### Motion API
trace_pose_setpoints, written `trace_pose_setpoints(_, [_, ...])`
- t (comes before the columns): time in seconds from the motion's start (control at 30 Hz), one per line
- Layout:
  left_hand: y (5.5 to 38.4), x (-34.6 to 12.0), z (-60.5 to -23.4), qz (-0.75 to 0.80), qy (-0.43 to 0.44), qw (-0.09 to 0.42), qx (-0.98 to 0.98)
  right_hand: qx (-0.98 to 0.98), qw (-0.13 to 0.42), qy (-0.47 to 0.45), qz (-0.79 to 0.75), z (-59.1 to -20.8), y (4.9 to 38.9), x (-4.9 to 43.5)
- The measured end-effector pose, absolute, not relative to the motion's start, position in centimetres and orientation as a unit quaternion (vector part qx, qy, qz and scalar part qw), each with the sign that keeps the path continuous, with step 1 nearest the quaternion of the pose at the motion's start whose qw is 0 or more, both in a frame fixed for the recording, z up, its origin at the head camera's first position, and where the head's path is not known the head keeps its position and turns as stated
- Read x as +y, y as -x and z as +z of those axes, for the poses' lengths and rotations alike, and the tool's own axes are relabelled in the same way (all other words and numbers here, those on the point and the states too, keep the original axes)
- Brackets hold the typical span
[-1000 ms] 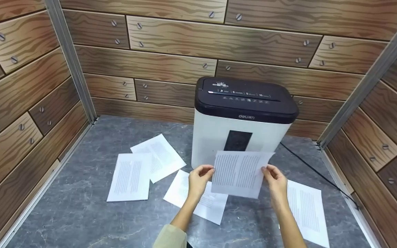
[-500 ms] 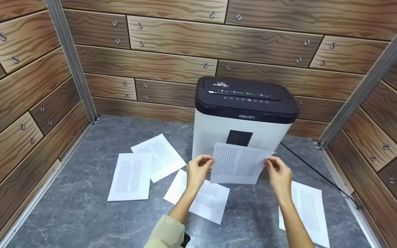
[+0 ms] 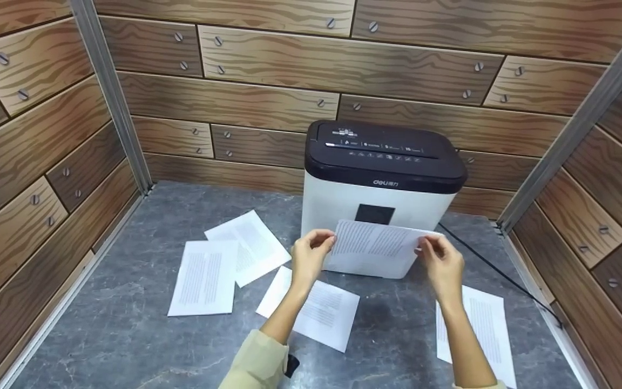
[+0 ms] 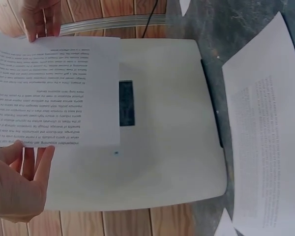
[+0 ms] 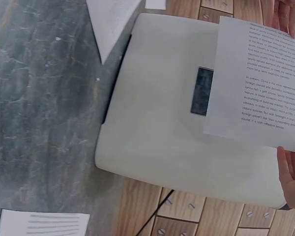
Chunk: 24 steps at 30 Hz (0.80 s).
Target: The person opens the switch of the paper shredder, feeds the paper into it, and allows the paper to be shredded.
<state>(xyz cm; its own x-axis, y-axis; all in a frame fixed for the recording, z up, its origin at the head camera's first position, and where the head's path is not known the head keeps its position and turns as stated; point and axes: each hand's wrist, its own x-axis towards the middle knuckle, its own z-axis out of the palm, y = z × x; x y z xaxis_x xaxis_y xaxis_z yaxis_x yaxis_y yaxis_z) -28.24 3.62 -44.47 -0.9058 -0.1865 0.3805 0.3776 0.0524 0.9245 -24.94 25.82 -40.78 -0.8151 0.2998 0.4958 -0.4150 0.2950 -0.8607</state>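
Note:
Both hands hold one printed sheet of paper (image 3: 373, 248) by its side edges, in front of a paper shredder (image 3: 386, 159). On the sheet's left edge the left hand (image 3: 310, 256) pinches with thumb and fingers. The right hand (image 3: 441, 265) pinches the opposite edge. In the left wrist view the sheet (image 4: 54, 93) stands before the shredder's white body (image 4: 172, 123), partly covering its dark window (image 4: 127, 103). From the right wrist, the sheet (image 5: 260, 88) also shows before the white front (image 5: 157, 113). The slot in the shredder's black top lies behind and above the sheet.
Loose printed sheets lie on the grey floor: two overlapping at left (image 3: 203, 278), one sheet below the left hand (image 3: 327, 313), and one sheet at right (image 3: 486, 329). A black power cord (image 3: 500, 273) runs from behind the shredder to the right. Wood-patterned walls (image 3: 268, 86) enclose three sides.
The held sheet has risen slightly and its top now tilts away, so it looks flatter. Both hands have moved up with it, the right one also shifting a little to the right.

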Motion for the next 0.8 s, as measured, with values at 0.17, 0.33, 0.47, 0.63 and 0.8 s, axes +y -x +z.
trace_pose_setpoints(0.17, [28.1,3.4,-43.2,-0.663,0.077,0.222,-0.711,-0.75,0.307,-0.031,0.585,-40.2,25.2,26.0])
trace_pose_setpoints(0.33, [28.0,3.3,-42.2,-0.654,0.083,0.231,-0.715,-0.736,0.31,-0.044,0.6,-38.4,24.4,25.2])
trace_pose_setpoints(0.47, [28.0,3.3,-41.4,-0.656,0.079,0.235,-0.712,-0.74,0.32,-0.043,0.59,-37.3,24.1,24.9])
trace_pose_setpoints(0.63, [28.1,3.5,-39.9,-0.661,0.089,0.247,-0.703,-0.739,0.341,-0.041,0.58,-36.7,25.1,25.6])
trace_pose_setpoints(0.8, [28.2,3.5,-38.1,-0.657,0.108,0.27,-0.696,-0.734,0.354,-0.026,0.579,-35.3,26.0,26.1])
